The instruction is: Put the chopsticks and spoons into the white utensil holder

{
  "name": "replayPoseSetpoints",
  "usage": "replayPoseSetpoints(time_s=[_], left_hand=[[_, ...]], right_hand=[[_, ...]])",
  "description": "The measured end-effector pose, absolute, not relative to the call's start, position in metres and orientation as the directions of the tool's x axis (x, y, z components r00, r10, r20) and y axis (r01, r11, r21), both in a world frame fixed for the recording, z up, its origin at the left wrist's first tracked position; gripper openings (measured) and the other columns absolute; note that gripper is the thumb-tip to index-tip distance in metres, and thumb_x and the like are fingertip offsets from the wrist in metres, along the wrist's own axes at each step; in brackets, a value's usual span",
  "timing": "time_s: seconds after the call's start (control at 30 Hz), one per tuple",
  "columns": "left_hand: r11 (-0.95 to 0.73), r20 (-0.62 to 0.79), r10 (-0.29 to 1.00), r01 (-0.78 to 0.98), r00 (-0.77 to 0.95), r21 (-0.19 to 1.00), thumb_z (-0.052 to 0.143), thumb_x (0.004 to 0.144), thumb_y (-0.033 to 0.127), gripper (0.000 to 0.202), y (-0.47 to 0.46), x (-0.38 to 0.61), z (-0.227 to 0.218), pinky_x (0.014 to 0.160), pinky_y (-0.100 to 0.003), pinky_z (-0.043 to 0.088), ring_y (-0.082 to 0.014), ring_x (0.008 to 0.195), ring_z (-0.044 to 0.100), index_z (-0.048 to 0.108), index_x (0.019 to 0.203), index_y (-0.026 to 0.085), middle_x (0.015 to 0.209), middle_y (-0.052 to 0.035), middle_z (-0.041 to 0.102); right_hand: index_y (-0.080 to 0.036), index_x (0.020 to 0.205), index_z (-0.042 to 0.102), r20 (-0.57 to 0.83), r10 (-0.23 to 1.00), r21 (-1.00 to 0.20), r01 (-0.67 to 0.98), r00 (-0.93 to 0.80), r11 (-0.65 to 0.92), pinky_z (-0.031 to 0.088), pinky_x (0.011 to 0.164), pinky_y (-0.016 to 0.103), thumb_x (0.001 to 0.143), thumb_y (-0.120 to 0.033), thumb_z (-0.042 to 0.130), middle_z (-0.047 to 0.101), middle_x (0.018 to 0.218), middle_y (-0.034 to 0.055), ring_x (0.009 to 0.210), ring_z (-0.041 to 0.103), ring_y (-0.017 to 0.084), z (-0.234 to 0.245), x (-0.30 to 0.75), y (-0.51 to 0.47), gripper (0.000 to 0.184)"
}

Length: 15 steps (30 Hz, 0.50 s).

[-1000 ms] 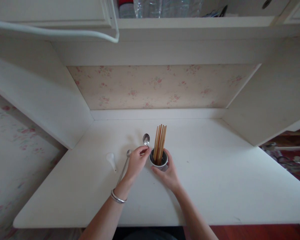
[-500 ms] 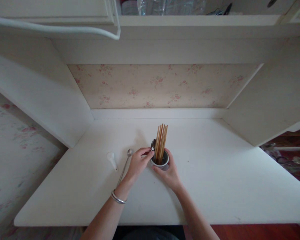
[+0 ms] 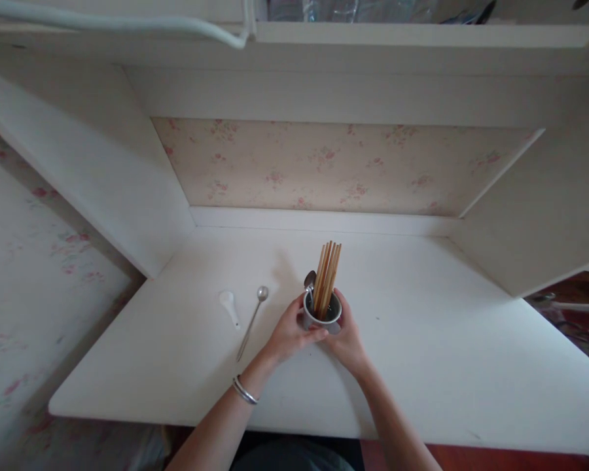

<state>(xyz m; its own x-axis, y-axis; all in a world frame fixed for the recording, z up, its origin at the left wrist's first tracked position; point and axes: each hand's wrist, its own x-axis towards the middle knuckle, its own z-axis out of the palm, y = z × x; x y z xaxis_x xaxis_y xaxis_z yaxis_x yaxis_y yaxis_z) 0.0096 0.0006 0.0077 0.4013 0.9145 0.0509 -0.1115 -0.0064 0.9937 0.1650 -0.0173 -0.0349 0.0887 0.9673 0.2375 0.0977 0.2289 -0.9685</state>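
Left hand (image 3: pixel 289 332): curled round the left side of the cup (image 3: pixel 322 315), fingers half closed, thumb lying across the near wall. Palm contact with the cup cannot be confirmed. A bracelet (image 3: pixel 245 390) sits on this wrist.

Right hand (image 3: pixel 347 337): curled round the right and near side of the cup, fingers wrapped to a like degree. Fingertips on the far side are hidden by the cup.

The cup stands upright on the table (image 3: pixel 432 347), a little left of centre and towards the near edge, enclosed between the two hands. It holds a bundle of chopsticks (image 3: pixel 328 275), leaning slightly right, and a spoon (image 3: pixel 309 281) with its bowl up at the left rim.

To the left of the hands, well apart from them, a long spoon (image 3: pixel 252 315) lies flat on the table, bowl at the far end. Just left of it lies a small white scoop (image 3: pixel 230 306).

Limits of view: the cup's base and lower wall are covered by the hands. The cup's inside is dark, so the lower ends of the chopsticks and the spoon handle cannot be made out. Both forearms are cut off at the bottom edge.
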Motion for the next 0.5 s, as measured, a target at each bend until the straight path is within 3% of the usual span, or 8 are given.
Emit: replayPoseSetpoints(time_s=[0.3,0.4,0.5], left_hand=[[-0.047,0.111,0.934,-0.190,0.340,0.981,0.086,0.060,0.019,0.081,0.007,0.014,-0.014,0.108,-0.047,0.038,-0.0284,0.122,0.055,0.049,0.132,0.019,0.132,-0.0132,0.059],[-0.033,0.106,0.945,-0.232,0.309,0.972,0.088,0.057,0.021,0.084,0.007,0.015,-0.024,0.108,-0.047,0.038,-0.0295,0.122,0.055,0.050,0.132,0.019,0.132,-0.0148,0.058],[-0.019,0.105,0.945,-0.268,0.310,0.963,0.090,0.054,0.022,0.085,0.006,0.015,-0.027,0.106,-0.047,0.040,-0.0305,0.119,0.057,0.052,0.130,0.019,0.129,-0.0151,0.060]], right_hand=[[-0.035,0.150,0.014,0.215,0.977,-0.951,0.225,-0.009,0.212,0.035,0.110,0.059,0.079,-0.029,0.070,0.034,0.153,0.0076,0.135,0.042,0.030,-0.035,0.175,-0.032,0.091],[-0.032,0.143,0.031,0.265,0.956,-0.913,0.350,0.124,0.208,0.040,0.106,0.057,0.080,-0.026,0.063,0.038,0.147,0.0081,0.134,0.041,0.030,-0.028,0.177,-0.048,0.071],[-0.026,0.116,0.052,0.322,0.883,-0.865,0.485,0.342,0.128,0.049,0.093,0.052,0.084,-0.030,0.055,0.056,0.120,0.0102,0.107,0.058,0.028,-0.011,0.171,-0.070,0.033]])
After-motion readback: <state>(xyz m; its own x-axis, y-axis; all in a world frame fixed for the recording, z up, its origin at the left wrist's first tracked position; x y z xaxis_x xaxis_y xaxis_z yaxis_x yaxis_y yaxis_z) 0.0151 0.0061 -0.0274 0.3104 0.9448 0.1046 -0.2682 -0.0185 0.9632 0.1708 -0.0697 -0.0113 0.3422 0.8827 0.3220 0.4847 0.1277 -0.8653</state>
